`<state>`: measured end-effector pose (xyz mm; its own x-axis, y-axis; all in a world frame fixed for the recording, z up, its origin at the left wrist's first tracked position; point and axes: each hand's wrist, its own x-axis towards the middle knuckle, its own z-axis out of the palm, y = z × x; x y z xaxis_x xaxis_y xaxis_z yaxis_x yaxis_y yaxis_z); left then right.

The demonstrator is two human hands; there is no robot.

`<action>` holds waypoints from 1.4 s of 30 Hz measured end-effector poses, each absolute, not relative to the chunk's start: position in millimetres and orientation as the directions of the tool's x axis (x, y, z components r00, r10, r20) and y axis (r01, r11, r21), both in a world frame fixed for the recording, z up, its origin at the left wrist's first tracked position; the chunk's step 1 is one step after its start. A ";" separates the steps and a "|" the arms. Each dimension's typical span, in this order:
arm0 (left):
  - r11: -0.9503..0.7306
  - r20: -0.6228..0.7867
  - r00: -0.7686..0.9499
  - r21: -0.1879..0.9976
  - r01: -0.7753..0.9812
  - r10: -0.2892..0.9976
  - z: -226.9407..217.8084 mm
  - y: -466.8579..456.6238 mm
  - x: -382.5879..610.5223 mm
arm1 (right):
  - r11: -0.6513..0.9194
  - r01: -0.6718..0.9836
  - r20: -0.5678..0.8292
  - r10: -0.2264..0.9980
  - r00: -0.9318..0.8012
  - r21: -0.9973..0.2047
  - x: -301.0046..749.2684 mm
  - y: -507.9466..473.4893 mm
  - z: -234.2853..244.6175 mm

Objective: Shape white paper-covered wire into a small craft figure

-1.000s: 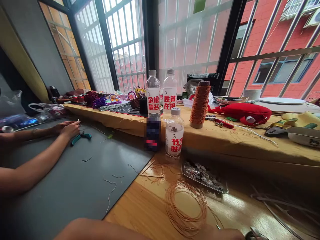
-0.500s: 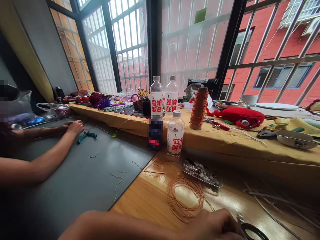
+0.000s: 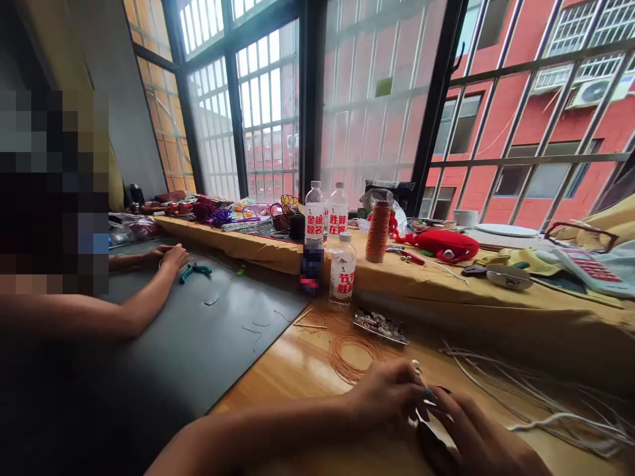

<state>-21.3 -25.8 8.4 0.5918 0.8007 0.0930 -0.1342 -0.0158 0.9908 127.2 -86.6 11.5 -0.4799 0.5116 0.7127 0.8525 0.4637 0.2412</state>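
Observation:
My left hand (image 3: 389,395) is closed in a pinch at the lower right, its fingertips meeting those of my right hand (image 3: 483,433). Small white bits show around the fingers, but what each hand holds is too blurred and covered to name. A dark shape lies under the fingertips, partly hidden. Just beyond my left hand is a coil of orange-brown cord (image 3: 336,357) on the wooden table (image 3: 268,390). Behind the coil sits a metal tray (image 3: 360,324) of small white pieces. A white cord (image 3: 546,420) runs out to the right beside my right hand.
At left, another person's hands (image 3: 173,258) work over the grey mat (image 3: 169,357), near teal-handled pliers (image 3: 196,270). Water bottles (image 3: 342,274), an orange thread spool (image 3: 378,231) and a red plush item (image 3: 451,244) stand along the cloth-covered ledge (image 3: 421,277). Pale strands (image 3: 491,370) lie at right.
The view has tilted up and turned right. My right hand has come into view, meeting my left hand. The black ring-shaped thing near my left hand is now mostly covered.

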 end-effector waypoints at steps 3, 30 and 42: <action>-0.038 0.147 0.596 0.981 -0.191 0.789 8.3 -27.5 -21.2 | 0.458 0.827 0.674 0.501 -0.543 0.326 133.8 -88.3 7.9; -0.197 0.256 0.564 0.966 -0.165 0.785 3.9 -18.0 10.5 | 0.458 0.877 0.710 0.569 -0.416 0.147 149.1 -90.7 18.5; -0.318 0.281 0.526 0.948 -0.022 0.802 13.6 -23.0 4.1 | 0.369 0.859 0.673 0.537 -0.510 0.356 144.2 -91.8 17.5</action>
